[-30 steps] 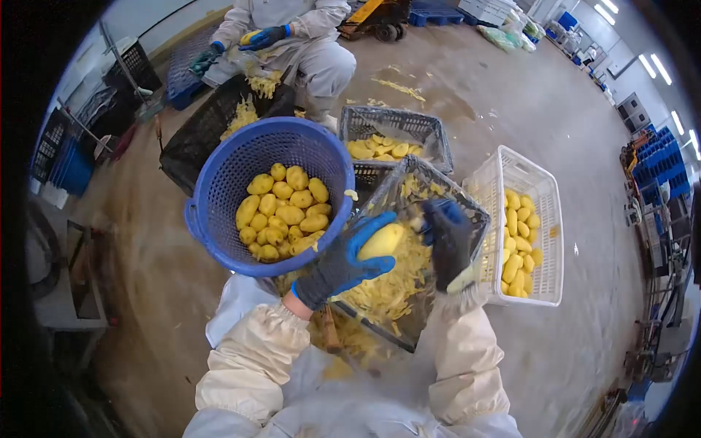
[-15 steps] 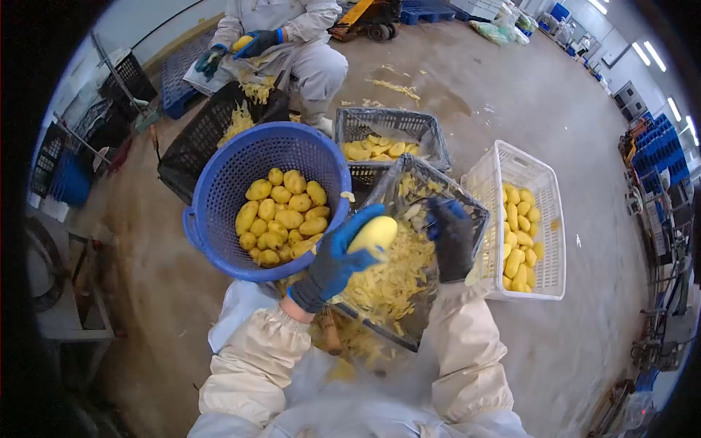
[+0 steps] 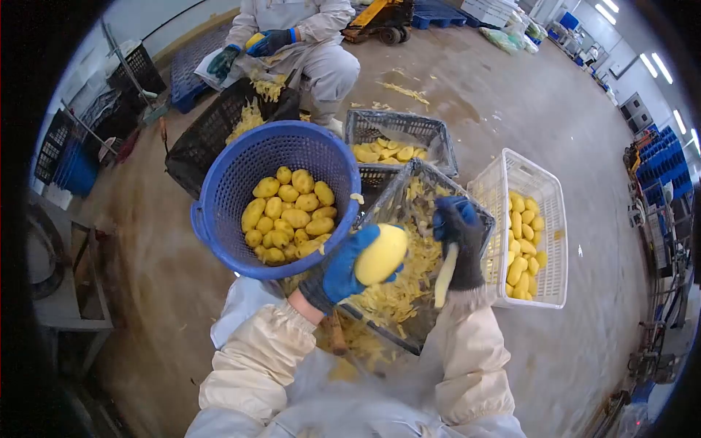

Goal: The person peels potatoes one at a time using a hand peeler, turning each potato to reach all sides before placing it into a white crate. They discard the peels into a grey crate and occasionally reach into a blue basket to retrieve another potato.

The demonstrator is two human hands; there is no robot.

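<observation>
My left hand (image 3: 349,269), in a blue glove, wraps round a peeled yellow potato (image 3: 382,254) and holds it above the peel crate. Just right of it my right hand (image 3: 460,237), in a dark glove with blue, is closed, fingers curled. A pale long strip (image 3: 445,276) shows below its fingers; whether it is a peel or a tool handle I cannot make out. Under both hands a dark lined crate (image 3: 478,255) holds a heap of potato peels (image 3: 398,292). To the left stands a blue round basket (image 3: 212,197) with unpeeled potatoes (image 3: 292,215).
A white crate (image 3: 558,241) of peeled potatoes stands at the right. Behind the peel crate is a grey crate (image 3: 445,150) with more potatoes. Another person (image 3: 321,66) sits opposite, holding a potato beside a black crate (image 3: 197,157) of peels. Peel scraps (image 3: 405,92) lie on the floor.
My left hand and the potato have turned and shifted slightly right and down. My right hand has also moved slightly right, and the pale strip now shows beneath it. The view has shifted a little.
</observation>
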